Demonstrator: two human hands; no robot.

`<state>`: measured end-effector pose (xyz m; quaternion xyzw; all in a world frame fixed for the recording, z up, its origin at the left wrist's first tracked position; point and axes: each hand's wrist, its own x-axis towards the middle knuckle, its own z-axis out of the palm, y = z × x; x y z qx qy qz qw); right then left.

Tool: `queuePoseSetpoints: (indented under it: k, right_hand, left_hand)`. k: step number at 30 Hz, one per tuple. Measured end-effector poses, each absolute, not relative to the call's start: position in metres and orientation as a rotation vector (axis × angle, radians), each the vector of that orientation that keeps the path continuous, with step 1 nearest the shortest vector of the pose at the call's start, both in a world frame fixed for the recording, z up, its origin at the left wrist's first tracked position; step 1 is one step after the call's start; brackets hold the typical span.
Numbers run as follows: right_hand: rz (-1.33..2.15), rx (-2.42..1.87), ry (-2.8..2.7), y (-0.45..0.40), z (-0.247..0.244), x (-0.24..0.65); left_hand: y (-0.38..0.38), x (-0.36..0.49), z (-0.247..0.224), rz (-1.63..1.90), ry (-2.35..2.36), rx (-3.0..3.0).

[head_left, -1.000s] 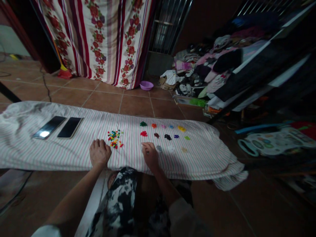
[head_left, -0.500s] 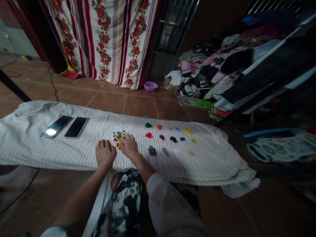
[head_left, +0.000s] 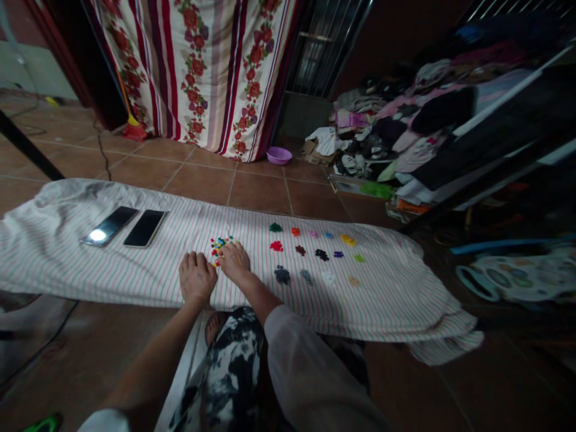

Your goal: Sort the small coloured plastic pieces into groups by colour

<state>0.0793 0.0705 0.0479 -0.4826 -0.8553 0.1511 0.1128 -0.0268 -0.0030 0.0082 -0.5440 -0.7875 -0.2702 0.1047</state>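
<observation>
A loose pile of small mixed-colour pieces (head_left: 218, 245), like beads or tiny bricks, lies on the striped cloth (head_left: 148, 270). Over its right edge is my right hand (head_left: 234, 262), fingers bent down and drawn together; anything in the fingertips is hidden. My left hand (head_left: 197, 278) rests on the cloth just left of the pile, its fingers curled under. Right of my hands lie sorted little heaps in rows, among them a green heap (head_left: 275, 227), a red heap (head_left: 276, 246), a black heap (head_left: 321, 255), a yellow heap (head_left: 348, 240) and a dark grey heap (head_left: 282, 275).
Two phones (head_left: 144, 228) lie on the cloth at the left, one with a bright reflection. Beyond the cloth's far edge are a tiled floor (head_left: 202, 180), a purple basin (head_left: 279, 156) and a flowered curtain (head_left: 216, 72). Piled clothes (head_left: 405, 120) fill the back right.
The whole view has shifted slightly, so things sit a little further right. Both hands stay beside the mixed pile, with the right fingers still at its edge.
</observation>
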Motion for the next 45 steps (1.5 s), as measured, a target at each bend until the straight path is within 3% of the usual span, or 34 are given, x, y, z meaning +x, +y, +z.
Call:
queuePoseSetpoints:
  k: [14, 24, 38, 45]
  right_hand:
    - [0.441, -1.294, -2.511, 0.067, 0.046, 0.080]
    - [0.414, -1.319, -2.154, 0.063, 0.040, 0.112]
    - [0.079, -1.559, -1.374, 0.054, 0.022, 0.319]
    - [0.099, -1.695, -1.304, 0.035, -0.007, 0.399]
  left_hand:
    - [-0.004, -0.026, 0.010, -0.812, -2.350, -1.612]
    - [-0.005, -0.026, 0.014, -0.716, -2.331, -1.622]
    - [-0.007, -0.029, 0.016, -0.753, -2.387, -1.641]
    - [-0.008, -0.027, 0.023, -0.613, -2.385, -1.668]
